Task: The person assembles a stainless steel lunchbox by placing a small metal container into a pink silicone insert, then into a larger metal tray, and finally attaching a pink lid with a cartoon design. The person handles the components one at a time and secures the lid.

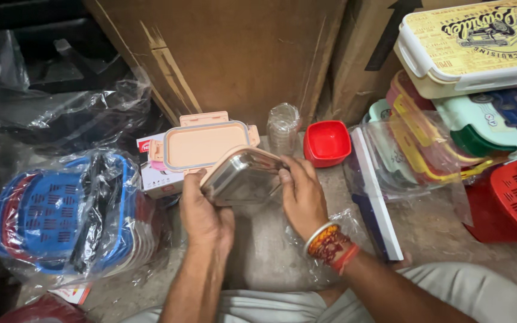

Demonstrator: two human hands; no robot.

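both hands, left hand (206,218) and right hand (302,197), grip the steel box (243,176) tilted over the peach lid (201,145); looks mid-assembly, next needs square alignment.

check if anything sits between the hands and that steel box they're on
Nothing visible does. The left hand and the right hand both grip the steel box directly, one at each end. The peach lid lies behind it, apart from the hands.
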